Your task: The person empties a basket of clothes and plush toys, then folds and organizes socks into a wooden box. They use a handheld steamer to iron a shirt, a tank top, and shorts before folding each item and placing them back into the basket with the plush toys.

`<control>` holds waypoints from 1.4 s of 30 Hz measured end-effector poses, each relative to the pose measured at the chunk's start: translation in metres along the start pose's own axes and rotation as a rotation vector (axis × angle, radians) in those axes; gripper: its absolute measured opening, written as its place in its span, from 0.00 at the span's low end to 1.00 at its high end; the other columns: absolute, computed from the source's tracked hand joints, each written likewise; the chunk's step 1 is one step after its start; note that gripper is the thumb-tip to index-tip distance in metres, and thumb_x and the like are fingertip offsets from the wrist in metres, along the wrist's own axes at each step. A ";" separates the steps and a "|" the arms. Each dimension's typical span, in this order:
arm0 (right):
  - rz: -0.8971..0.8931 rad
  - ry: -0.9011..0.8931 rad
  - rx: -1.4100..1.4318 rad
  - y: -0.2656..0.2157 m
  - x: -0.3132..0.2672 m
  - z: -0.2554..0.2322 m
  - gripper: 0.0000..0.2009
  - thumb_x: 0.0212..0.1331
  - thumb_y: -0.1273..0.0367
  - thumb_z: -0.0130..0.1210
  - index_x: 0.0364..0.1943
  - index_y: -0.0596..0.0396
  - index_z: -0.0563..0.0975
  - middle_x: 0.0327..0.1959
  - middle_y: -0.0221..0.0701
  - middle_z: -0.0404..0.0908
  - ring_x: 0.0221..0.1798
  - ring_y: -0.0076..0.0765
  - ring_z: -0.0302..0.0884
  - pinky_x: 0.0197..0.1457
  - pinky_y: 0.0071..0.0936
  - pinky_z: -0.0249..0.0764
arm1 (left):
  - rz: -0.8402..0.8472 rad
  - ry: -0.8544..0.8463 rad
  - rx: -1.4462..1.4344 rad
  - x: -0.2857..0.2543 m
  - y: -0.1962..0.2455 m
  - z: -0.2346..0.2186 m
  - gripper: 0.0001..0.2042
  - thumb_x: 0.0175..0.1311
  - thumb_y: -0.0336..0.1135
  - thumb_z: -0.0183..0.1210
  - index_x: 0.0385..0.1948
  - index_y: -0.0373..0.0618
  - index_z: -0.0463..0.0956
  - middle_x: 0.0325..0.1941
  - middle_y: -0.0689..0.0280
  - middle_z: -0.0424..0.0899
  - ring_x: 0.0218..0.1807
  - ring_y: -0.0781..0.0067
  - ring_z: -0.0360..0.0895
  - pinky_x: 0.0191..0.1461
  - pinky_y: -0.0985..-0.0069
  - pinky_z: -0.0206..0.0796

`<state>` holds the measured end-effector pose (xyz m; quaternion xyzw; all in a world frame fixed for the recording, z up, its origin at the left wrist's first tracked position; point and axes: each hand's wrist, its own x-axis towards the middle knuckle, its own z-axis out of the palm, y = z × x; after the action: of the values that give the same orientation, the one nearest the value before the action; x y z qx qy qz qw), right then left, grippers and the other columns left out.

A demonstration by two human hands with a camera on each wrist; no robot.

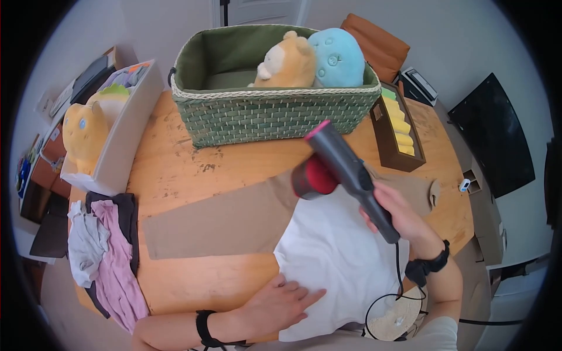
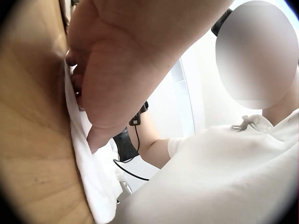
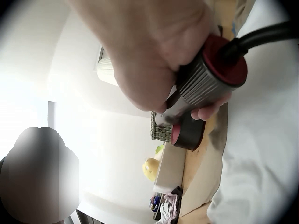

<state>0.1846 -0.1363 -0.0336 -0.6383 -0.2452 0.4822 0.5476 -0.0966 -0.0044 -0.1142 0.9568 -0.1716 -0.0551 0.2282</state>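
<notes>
A long-sleeved shirt (image 1: 345, 245) with a white body and tan sleeves (image 1: 222, 225) lies spread on the wooden table. My right hand (image 1: 398, 207) grips the handle of a dark grey and red hair dryer (image 1: 345, 167), raised over the shirt near its collar. From the bottom of the handle runs a black cord (image 3: 264, 38). In the right wrist view the thumb and fingers wrap round the handle. My left hand (image 1: 281, 307) rests on the lower left edge of the white body, fingers loosely spread. Some of its fingertips are hidden in the left wrist view.
Behind the shirt stands a green woven basket (image 1: 275, 117) with two plush toys. To the left are a white bin (image 1: 126, 137) holding toys and cloth, and a pile of folded clothes (image 1: 108, 251). A brown box (image 1: 404, 161) of yellow rolled cloth sits at the back right.
</notes>
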 end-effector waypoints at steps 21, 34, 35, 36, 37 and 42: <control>-0.137 1.299 -0.277 0.148 -0.182 -0.186 0.10 0.69 0.64 0.58 0.41 0.53 0.71 0.22 0.23 0.70 0.16 0.19 0.68 0.19 0.21 0.65 | -0.030 -0.021 -0.052 0.005 0.003 -0.008 0.28 0.68 0.46 0.61 0.69 0.52 0.67 0.36 0.73 0.80 0.43 0.73 0.74 0.51 0.71 0.58; -0.195 1.282 -0.350 0.144 -0.158 -0.279 0.12 0.69 0.62 0.60 0.36 0.53 0.71 0.21 0.24 0.71 0.15 0.21 0.70 0.17 0.23 0.65 | -0.035 -0.008 -0.070 0.006 0.002 -0.010 0.29 0.67 0.47 0.62 0.70 0.54 0.68 0.34 0.73 0.80 0.39 0.73 0.75 0.47 0.71 0.57; -0.211 1.285 -0.352 0.137 -0.153 -0.283 0.12 0.69 0.61 0.60 0.36 0.52 0.71 0.21 0.24 0.71 0.15 0.21 0.70 0.17 0.23 0.65 | -0.036 -0.010 -0.072 0.006 0.002 -0.011 0.29 0.67 0.47 0.62 0.70 0.54 0.68 0.34 0.73 0.80 0.39 0.73 0.75 0.47 0.71 0.57; -0.205 1.280 -0.340 0.130 -0.149 -0.285 0.13 0.69 0.60 0.60 0.36 0.52 0.71 0.21 0.24 0.71 0.15 0.21 0.70 0.17 0.23 0.65 | -0.038 -0.026 -0.068 0.006 0.002 -0.011 0.29 0.67 0.47 0.62 0.70 0.54 0.68 0.35 0.72 0.80 0.39 0.73 0.75 0.47 0.71 0.57; -0.204 1.279 -0.340 0.128 -0.146 -0.290 0.13 0.69 0.60 0.60 0.36 0.52 0.71 0.21 0.24 0.71 0.15 0.21 0.70 0.17 0.23 0.65 | -0.039 -0.040 -0.065 0.007 0.002 -0.012 0.29 0.68 0.47 0.62 0.70 0.54 0.67 0.35 0.72 0.80 0.40 0.73 0.76 0.47 0.71 0.57; -0.155 1.234 -0.237 0.128 -0.127 -0.305 0.15 0.69 0.57 0.60 0.37 0.51 0.70 0.22 0.25 0.72 0.15 0.22 0.69 0.17 0.23 0.66 | -0.041 -0.029 -0.084 0.004 0.000 -0.010 0.29 0.69 0.46 0.61 0.70 0.54 0.67 0.36 0.72 0.80 0.42 0.73 0.76 0.48 0.71 0.57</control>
<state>0.3740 -0.4199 -0.1290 -0.8356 0.0186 -0.0462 0.5471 -0.0909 -0.0019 -0.1055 0.9487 -0.1528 -0.0807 0.2646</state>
